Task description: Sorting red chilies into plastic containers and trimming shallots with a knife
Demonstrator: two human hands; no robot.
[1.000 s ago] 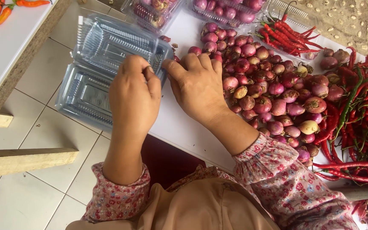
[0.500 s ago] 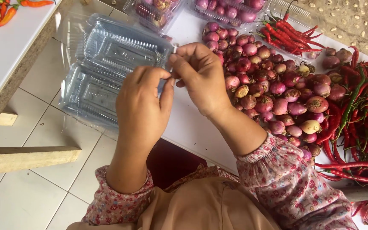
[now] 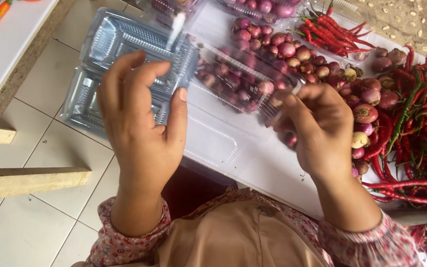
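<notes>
My left hand (image 3: pixel 142 131) and my right hand (image 3: pixel 320 128) hold a clear, hinged plastic container (image 3: pixel 233 79) between them, above the edge of the white table (image 3: pixel 268 168). The left fingers and thumb pinch its left end. The right fingertips grip its right end. The container is spread open, and its lower half (image 3: pixel 208 143) hangs toward me. Shallots show through the clear plastic, so I cannot tell if anything lies inside it. Just past the left hand sits a stack of empty clear containers (image 3: pixel 109 44).
A heap of purple shallots (image 3: pixel 302 57) covers the table's middle, and red chillies (image 3: pixel 421 118) with a few green ones lie to its right. Filled clear packs (image 3: pixel 263 6) stand at the far edge. To the left are tiled floor, a wooden plank (image 3: pixel 25 180) and another table (image 3: pixel 6 44).
My hands were close together at the stack of containers. They have moved apart and toward me, with one clear container now spread open between them.
</notes>
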